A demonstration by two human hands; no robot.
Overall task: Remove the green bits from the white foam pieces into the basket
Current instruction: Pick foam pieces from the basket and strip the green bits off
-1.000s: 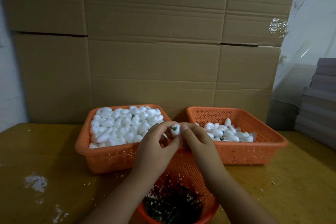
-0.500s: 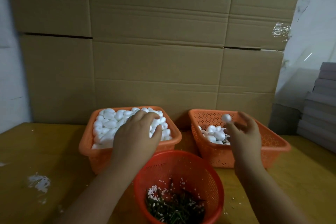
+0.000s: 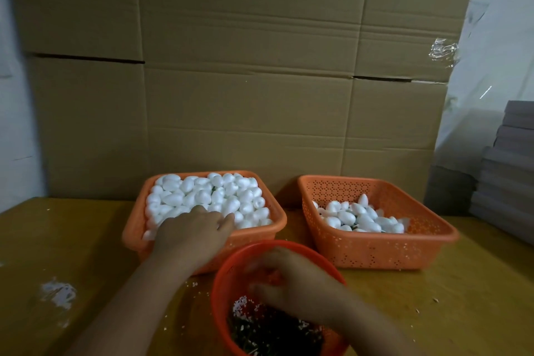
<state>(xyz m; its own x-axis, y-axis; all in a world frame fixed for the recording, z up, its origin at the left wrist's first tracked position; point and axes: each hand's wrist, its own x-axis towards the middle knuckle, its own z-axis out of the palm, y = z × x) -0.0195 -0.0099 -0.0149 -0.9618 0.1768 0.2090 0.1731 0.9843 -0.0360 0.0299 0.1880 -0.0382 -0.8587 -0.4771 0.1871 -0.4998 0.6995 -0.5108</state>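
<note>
Two orange trays flank your hands: your left hand [image 3: 192,230] rests flat-fingered on the white foam pieces [image 3: 208,196] in the full tray [image 3: 133,235]. Your right hand [image 3: 291,283], blurred, hovers over the round basket [image 3: 221,277] of green bits [image 3: 274,335]; I cannot tell its grip.

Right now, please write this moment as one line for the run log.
left hand: reaching into full basket of foam pieces | right hand: blurred, over round basket | green bits: inside round basket
</note>
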